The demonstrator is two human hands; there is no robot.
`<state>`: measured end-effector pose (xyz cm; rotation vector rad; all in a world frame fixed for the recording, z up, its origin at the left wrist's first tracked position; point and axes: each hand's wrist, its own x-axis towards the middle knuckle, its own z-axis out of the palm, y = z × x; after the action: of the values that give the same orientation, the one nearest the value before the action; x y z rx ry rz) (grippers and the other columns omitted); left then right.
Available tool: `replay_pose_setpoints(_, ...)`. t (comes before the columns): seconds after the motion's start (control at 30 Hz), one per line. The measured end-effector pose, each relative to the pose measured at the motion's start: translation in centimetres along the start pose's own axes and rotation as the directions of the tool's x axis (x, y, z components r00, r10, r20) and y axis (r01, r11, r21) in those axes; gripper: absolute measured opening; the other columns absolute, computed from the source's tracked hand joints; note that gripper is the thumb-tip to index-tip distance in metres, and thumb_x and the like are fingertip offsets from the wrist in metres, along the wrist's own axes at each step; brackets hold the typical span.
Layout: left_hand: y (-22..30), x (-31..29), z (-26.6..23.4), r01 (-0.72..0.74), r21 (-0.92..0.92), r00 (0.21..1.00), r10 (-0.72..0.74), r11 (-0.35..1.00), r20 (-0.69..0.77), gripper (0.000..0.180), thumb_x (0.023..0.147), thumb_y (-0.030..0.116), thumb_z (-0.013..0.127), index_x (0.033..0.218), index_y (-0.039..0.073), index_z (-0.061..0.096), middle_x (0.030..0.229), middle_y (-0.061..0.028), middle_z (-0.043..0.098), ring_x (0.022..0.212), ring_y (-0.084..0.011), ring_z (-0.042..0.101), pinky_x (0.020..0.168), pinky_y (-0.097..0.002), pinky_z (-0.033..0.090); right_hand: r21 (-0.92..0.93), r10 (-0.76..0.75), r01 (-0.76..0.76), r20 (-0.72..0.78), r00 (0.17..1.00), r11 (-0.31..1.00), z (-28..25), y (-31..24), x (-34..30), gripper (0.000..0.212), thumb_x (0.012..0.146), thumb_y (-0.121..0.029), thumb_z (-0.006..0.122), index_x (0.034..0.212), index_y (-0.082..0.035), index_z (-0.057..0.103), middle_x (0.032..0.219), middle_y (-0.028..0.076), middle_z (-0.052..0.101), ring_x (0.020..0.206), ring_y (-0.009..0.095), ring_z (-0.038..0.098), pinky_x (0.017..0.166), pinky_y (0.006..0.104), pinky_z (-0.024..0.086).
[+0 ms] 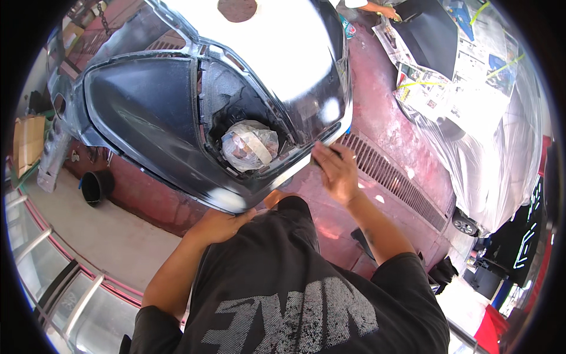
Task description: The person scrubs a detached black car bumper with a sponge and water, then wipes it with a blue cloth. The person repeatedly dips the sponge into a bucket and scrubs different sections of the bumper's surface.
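I find the bumper [177, 106] at twelve o'clock. Right grip [335, 167], one o'clock, curls partly at its edge; contents I cannot tell. Left grip [229, 225], eleven, touches the near edge, closure unclear. I advise light, even pressure.

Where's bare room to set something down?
Pale floor between black bucket and glazed frames; pinkish floor between car part and plastic-draped car. Crowded: around the wrapped bundle inside the car part; its near edge, with left hand and right hand.

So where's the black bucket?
In the head view, the black bucket is on the floor, left of the left hand, below the dark panel.
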<state>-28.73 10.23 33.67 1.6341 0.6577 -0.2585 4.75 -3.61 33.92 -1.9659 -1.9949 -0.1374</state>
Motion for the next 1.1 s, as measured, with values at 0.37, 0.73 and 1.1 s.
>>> replay_pose_setpoints(0.37, -0.1, -0.3, -0.2, -0.081, -0.002, 0.997, 0.081, 0.997, -0.018, 0.055, 0.109, 0.044, 0.061, 0.147, 0.004, 0.061, 0.145, -0.0236, 0.065, 0.134, -0.043, 0.06, 0.112, -0.0436, 0.046, -0.17, 0.074, -0.059, 0.083, 0.994, 0.984, -1.1, 1.3, 0.7, 0.051, 0.08, -0.013, 0.077, 0.131, -0.01, 0.074, 0.141, 0.001, 0.071, 0.115, 0.03, 0.06, 0.101, 0.0473, 0.048)
replay_pose_setpoints(0.73, -2.3, 0.4, 0.9, -0.214, 0.015, 0.971, 0.214, 0.977, -0.104, 0.044, 0.109, 0.036, 0.062, 0.144, 0.009, 0.065, 0.136, -0.0218, 0.069, 0.125, -0.0427, 0.064, 0.106, -0.0456, 0.05, -0.215, 0.149, -0.082, 0.314, 0.938, 0.973, -4.0, -2.2, 2.7, 0.047, 0.087, -0.016, 0.071, 0.134, -0.015, 0.071, 0.139, 0.002, 0.07, 0.115, 0.03, 0.061, 0.097, 0.0525, 0.05)
replay_pose_setpoints(1.1, -2.4, 0.8, 1.3, -0.136, 0.002, 0.988, 0.136, 0.991, -0.074, 0.042, 0.107, 0.036, 0.066, 0.144, 0.017, 0.068, 0.133, -0.0168, 0.073, 0.122, -0.0334, 0.069, 0.104, -0.0411, 0.051, -0.298, 0.166, -0.095, 0.222, 0.961, 0.95, -1.1, -2.4, -0.4, 0.052, 0.098, -0.03, 0.068, 0.147, -0.011, 0.063, 0.152, 0.003, 0.063, 0.125, 0.034, 0.059, 0.107, 0.0524, 0.048)
